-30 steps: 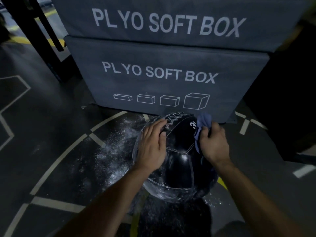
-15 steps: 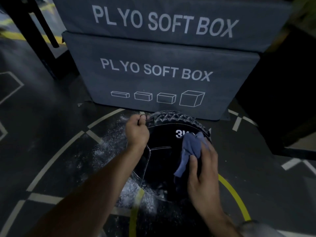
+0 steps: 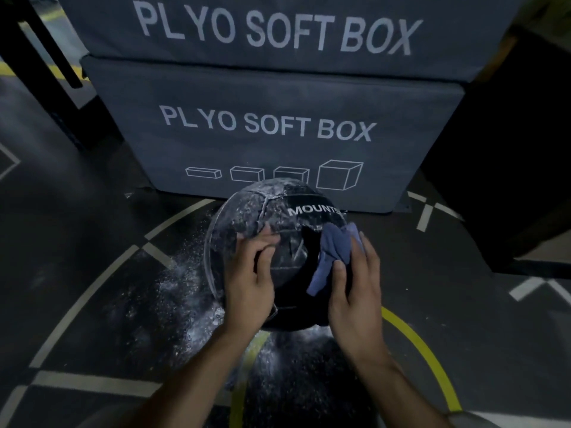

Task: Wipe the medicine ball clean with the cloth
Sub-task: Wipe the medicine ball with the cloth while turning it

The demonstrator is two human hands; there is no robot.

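Ball [image 3: 287, 230] on floor [image 3: 77, 257] before box [image 3: 278, 134], dusted white upper left. Left hand [image 3: 250, 279] spread, steadying it. Right hand [image 3: 355, 291] presses cloth [image 3: 332, 251] under thumb. Likely heavy, rolls: brace low.

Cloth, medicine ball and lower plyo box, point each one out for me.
cloth [image 3: 333, 251], head view, bunched blue fold beside the right thumb.
medicine ball [image 3: 296, 274], head view, dark panel between the hands.
lower plyo box [image 3: 278, 156], head view, front face under the lettering.
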